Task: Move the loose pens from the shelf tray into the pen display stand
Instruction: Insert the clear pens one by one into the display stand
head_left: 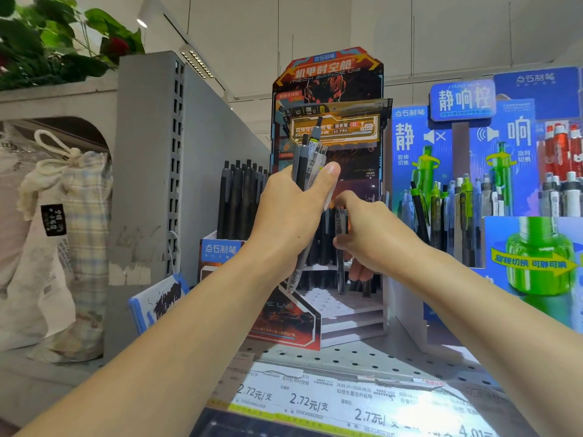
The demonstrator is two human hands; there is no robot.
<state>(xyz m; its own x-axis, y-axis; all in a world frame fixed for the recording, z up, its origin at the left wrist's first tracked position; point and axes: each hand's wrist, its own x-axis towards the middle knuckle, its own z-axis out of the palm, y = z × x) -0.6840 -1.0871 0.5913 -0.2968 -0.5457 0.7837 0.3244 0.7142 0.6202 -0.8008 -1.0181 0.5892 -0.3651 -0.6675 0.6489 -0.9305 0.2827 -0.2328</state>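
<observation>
The left hand (pixel 288 212) is raised in front of the tall red-and-black cardboard pen display stand (pixel 328 99), its fingers and thumb curled round a bundle of grey, black and clear plastic pens (pixel 307 162). The bundle stands nearly upright, its clicker ends above the thumb and its clear tips poking out below the palm.

Just to the right and a little lower, the right hand (pixel 362 238) reaches into the stand and pinches a single dark pen (pixel 340 244) between thumb and fingers. That pen is upright among the rows of dark pens (pixel 325 244) already standing in the stand's stepped white tiers (pixel 353 313); whether its tip is seated in a hole cannot be told.

The stand rests on a grey perforated metal shelf (pixel 362 357) whose near edge carries white price labels (pixel 312 402). Left of the stand a smaller box holds a row of black pens (pixel 239 203), and a blue-edged notepad (pixel 157 301) leans below it. Further left is a grey slotted shelf upright (pixel 148 165), beyond which hangs a checked cloth drawstring bag (pixel 75 216), with green leaves (pixel 53 36) above. To the right stands a blue display with green and white pens (pixel 467 203).
</observation>
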